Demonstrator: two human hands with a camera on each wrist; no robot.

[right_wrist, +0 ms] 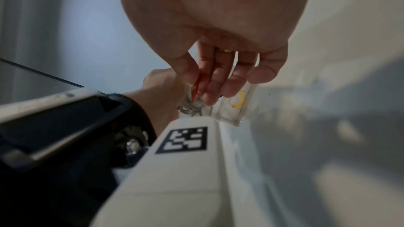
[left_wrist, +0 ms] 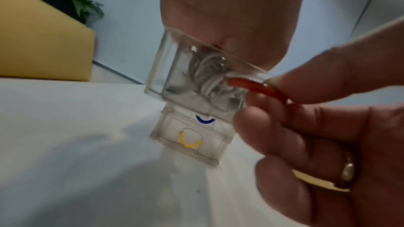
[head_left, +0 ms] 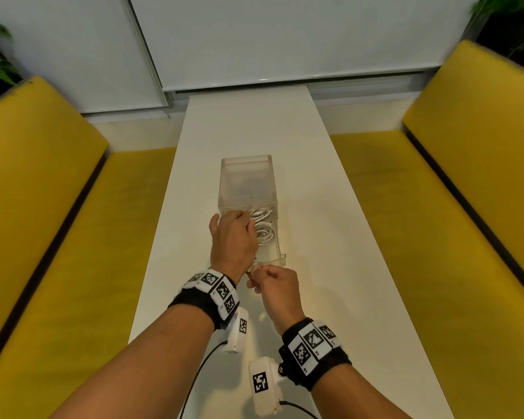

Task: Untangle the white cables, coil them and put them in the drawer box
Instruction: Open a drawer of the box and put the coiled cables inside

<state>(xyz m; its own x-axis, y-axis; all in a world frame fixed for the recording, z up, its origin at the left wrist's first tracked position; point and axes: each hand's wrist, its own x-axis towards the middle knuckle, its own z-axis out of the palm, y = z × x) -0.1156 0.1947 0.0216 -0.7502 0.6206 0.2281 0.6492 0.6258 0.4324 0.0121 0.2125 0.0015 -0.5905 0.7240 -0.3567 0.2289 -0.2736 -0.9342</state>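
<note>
A clear drawer box [head_left: 245, 179] stands mid-table with its top drawer [head_left: 280, 252] pulled out toward me. Coiled white cables [head_left: 263, 228] lie inside that drawer, seen through its wall in the left wrist view as a bundle of cables [left_wrist: 210, 75]. My left hand [head_left: 233, 240] lies over the drawer's left side, fingers reaching down onto the cables, tips hidden. My right hand [head_left: 263, 275] pinches the drawer's red ring handle [left_wrist: 258, 89] between thumb and forefinger at the front. The right wrist view shows the same red handle [right_wrist: 196, 84] between the fingers [right_wrist: 218, 78].
Two lower drawers are closed, one with a blue handle [left_wrist: 205, 120], one with a yellow handle [left_wrist: 190, 142]. The narrow white table [head_left: 330, 207] runs away from me between two yellow benches [head_left: 73, 222], [head_left: 436, 207]. A blind-covered window is at the far end.
</note>
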